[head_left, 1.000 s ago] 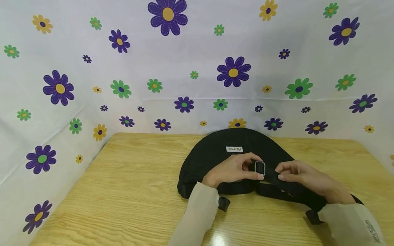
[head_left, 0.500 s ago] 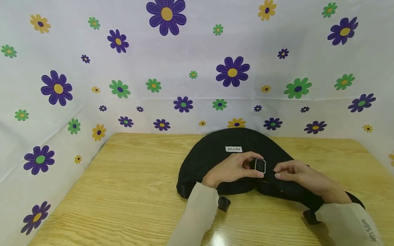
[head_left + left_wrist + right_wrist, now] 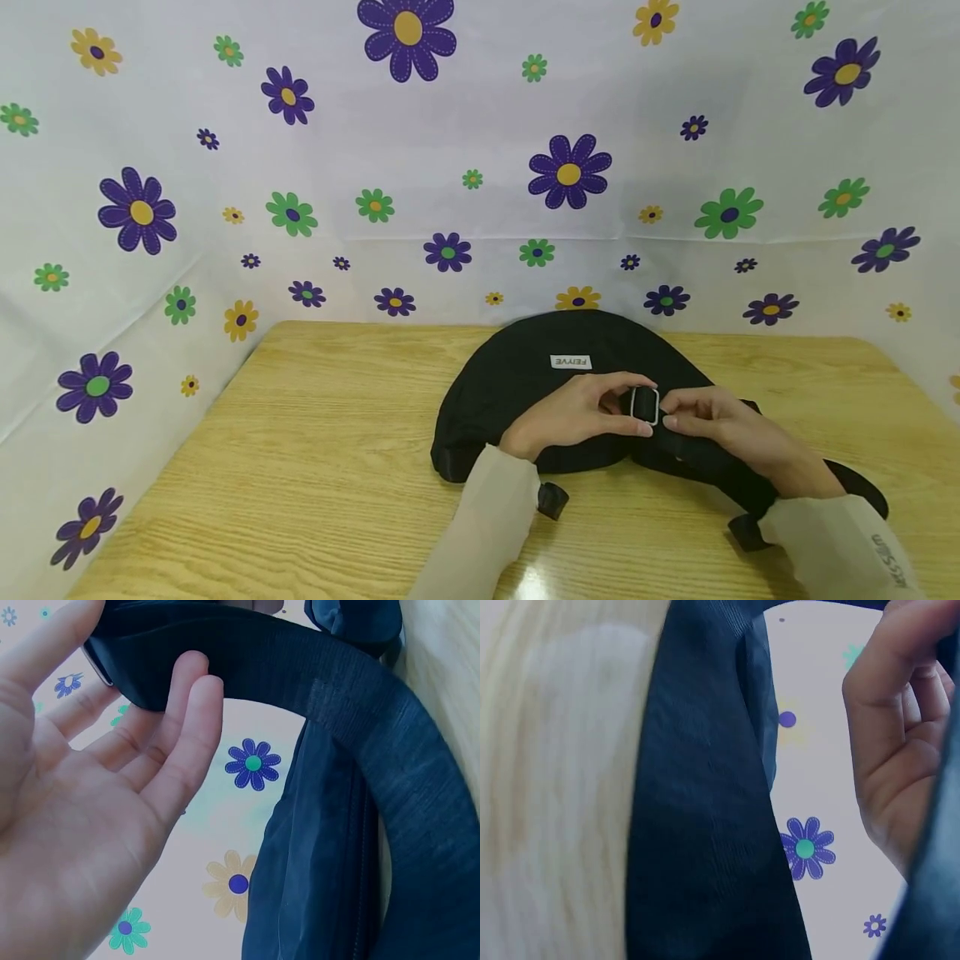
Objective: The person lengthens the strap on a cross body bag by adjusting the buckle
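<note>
A black half-moon bag (image 3: 517,367) with a small white label (image 3: 571,362) lies at the back of the table. Over its front, my left hand (image 3: 573,410) pinches a rectangular metal strap buckle (image 3: 633,405) between thumb and index finger. Black webbing runs through the frame. Just right of it, my right hand (image 3: 738,429) pinches the black strap (image 3: 723,467), fingertips close beside the buckle. In the left wrist view the wide strap (image 3: 322,690) arches away from the left hand (image 3: 90,787), whose other fingers are loosely bent. The right wrist view shows the right hand (image 3: 892,727) with curled fingers.
A wooden table (image 3: 315,467) carries the bag. Behind and to the left hangs a white cloth (image 3: 420,133) printed with flowers. A short black strap end (image 3: 552,501) lies by the left sleeve, another black piece (image 3: 748,533) by the right sleeve.
The left hand and the buckle have shifted slightly right. The right hand has moved a little left along with the strap, so its fingertips now sit closer to the buckle.
</note>
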A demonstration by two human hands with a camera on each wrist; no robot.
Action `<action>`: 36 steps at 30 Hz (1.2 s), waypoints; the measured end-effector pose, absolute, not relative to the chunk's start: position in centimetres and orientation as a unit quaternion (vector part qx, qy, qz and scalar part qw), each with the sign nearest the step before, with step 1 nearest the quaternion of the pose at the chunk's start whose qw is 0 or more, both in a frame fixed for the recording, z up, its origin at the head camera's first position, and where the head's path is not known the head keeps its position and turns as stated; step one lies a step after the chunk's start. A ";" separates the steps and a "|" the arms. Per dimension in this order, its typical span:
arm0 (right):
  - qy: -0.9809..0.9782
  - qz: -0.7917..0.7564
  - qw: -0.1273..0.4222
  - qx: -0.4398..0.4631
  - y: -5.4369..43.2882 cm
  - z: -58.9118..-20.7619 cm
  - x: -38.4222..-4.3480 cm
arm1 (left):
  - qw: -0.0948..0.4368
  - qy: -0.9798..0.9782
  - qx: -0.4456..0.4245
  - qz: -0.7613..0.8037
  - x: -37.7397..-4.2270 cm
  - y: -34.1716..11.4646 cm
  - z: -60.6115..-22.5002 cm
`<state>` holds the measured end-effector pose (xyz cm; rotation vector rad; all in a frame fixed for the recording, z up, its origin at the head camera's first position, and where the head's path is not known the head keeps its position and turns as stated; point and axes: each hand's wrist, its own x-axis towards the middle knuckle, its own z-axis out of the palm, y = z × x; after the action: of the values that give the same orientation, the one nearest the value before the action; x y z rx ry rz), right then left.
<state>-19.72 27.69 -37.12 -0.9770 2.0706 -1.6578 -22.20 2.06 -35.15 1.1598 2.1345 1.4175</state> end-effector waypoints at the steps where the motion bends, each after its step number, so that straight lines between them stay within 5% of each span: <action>1: 0.721 -0.581 0.154 -0.344 27.6 -37.2 -19.7 | 0.164 0.745 0.410 0.500 -22.2 2.1 -35.1; 16: 0.688 -0.627 0.147 -0.334 27.0 -36.6 -19.3 | 0.181 0.747 0.402 0.499 -21.9 2.7 -35.3; 36: 0.729 -0.566 0.173 -0.345 29.6 -37.1 -19.9 | 0.119 0.758 0.373 0.521 -22.6 0.6 -34.3</action>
<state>-19.90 29.58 -37.07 -0.9778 2.0665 -1.6045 -22.58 0.56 -34.31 1.0902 2.2175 1.5231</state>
